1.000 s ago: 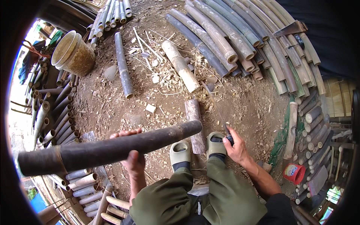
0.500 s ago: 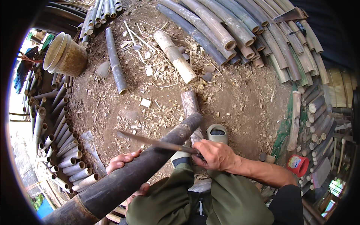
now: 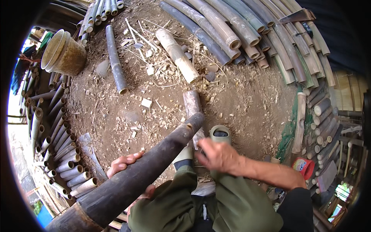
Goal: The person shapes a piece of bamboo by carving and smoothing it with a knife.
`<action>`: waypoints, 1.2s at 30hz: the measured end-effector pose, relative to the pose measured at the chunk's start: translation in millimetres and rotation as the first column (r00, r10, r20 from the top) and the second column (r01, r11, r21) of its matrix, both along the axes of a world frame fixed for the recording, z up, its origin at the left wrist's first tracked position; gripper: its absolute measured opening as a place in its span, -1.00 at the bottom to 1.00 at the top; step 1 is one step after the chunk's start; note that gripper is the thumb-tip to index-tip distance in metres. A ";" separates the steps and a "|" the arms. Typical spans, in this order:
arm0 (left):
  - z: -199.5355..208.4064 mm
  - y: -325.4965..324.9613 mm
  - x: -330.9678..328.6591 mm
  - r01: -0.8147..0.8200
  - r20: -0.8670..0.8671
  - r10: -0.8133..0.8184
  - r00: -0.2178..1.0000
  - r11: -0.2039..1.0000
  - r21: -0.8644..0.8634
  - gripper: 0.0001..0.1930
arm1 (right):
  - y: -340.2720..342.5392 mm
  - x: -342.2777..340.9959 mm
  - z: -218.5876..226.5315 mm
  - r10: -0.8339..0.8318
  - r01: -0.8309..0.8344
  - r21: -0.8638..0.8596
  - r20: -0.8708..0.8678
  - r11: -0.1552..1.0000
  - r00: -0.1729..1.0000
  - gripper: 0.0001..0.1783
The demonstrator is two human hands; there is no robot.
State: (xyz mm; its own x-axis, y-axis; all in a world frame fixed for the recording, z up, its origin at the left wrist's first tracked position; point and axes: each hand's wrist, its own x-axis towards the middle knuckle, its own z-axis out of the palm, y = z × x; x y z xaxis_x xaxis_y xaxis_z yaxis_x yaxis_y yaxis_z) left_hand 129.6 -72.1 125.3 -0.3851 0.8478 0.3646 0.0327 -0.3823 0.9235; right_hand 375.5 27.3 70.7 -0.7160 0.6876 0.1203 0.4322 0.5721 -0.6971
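A thick dark bamboo pole (image 3: 135, 174) runs from the lower left up to the middle, its far end over a short worn log (image 3: 192, 102) on the ground. My left hand (image 3: 123, 164) is closed around the pole, fingertips on its far side and the thumb on the near side by my knee. To the right of the pole's far end, above my legs, is my right hand (image 3: 222, 156). It is curled and partly smeared by motion. The long-bladed knife it held half a second ago does not show clearly now; its blade cannot be made out.
Wood chips and bamboo splinters litter the dirt floor. Ahead lie a pale shaved bamboo piece (image 3: 178, 56) and a thin dark one (image 3: 116, 60). A dirty bucket (image 3: 65, 54) stands far left. Cut bamboo (image 3: 220, 31) is piled around; a hatchet (image 3: 297, 16) lies on top. A red tub (image 3: 305, 168) sits right.
The knife blade, seen across the pole before, no longer shows. My right hand has shifted slightly right, clear of the pole. The pole's far end sits a little farther left; my left hand keeps its grip.
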 end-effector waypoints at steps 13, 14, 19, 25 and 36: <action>-2.2 5.1 -1.0 -0.042 -0.005 0.042 0.999 0.999 -0.035 -0.05 | 31.2 35.0 -86.1 -0.217 0.237 0.000 0.403 0.972 0.889 -0.75; -4.1 10.2 -3.9 -0.033 -0.035 0.033 0.999 0.999 -0.002 -0.05 | 27.0 49.1 -97.4 -0.228 0.239 0.022 0.397 0.971 0.889 -0.72; -47.5 59.3 7.4 -0.059 -0.319 -0.015 0.948 0.974 -0.219 0.04 | 12.3 58.8 -91.0 -0.388 0.428 -0.087 0.292 0.900 0.874 -0.71; -106.5 68.6 22.3 0.014 -0.042 -0.037 0.998 0.894 -0.447 -0.37 | -7.7 48.6 -91.4 -0.294 0.324 -0.095 0.241 0.941 0.925 -0.68; 60.9 125.3 -22.3 0.296 0.402 -0.208 0.892 0.940 -0.171 0.12 | 14.1 84.7 -78.6 -0.602 0.619 -0.316 0.160 0.719 0.782 -0.68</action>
State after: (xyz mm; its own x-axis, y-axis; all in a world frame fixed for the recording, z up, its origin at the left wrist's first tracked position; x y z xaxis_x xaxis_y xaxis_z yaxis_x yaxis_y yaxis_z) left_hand 107.3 53.2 186.1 -0.2171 0.9757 0.0282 -0.4006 -0.1154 0.9090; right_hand 460.1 41.4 -7.9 -0.1256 0.9674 -0.2200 0.6396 -0.0905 -0.7634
